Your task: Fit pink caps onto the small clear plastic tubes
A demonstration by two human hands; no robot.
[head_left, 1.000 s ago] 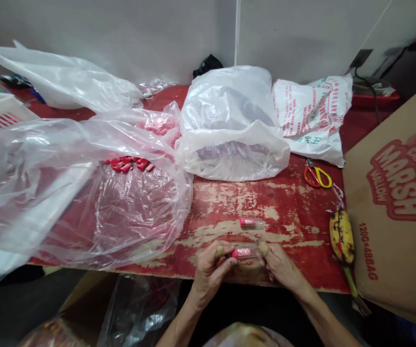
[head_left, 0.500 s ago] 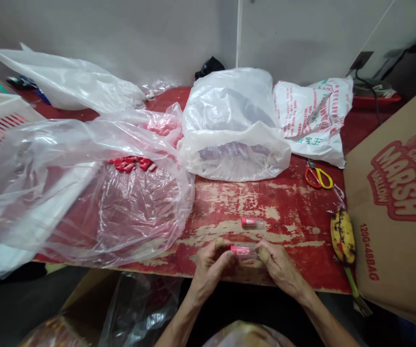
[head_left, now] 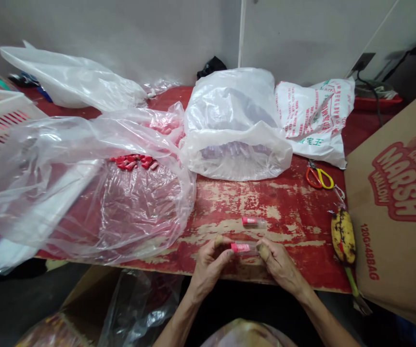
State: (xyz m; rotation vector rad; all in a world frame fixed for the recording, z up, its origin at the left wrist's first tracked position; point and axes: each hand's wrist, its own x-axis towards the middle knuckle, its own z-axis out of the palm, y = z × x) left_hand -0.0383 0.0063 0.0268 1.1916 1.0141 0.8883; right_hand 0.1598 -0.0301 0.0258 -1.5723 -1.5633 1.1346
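A small clear tube with a pink-red end lies level between my two hands, just above the front of the worn red table. Thumb and fingers of my left hand pinch its pink end. The clear end is gripped by my right hand, whose fingers partly hide it. Both hands have tan coverings on some fingertips. Just beyond them, a second clear tube with a red end rests on the tabletop, touched by neither hand.
Left lies a large clear bag holding red pieces. An open white bag with clear items stands behind, beside a printed sack. Scissors, a banana and a carton are at right; a white basket at far left.
Both hands keep their hold on the tube, which has risen very slightly. The whole view has shifted a little; the other things stay in place.
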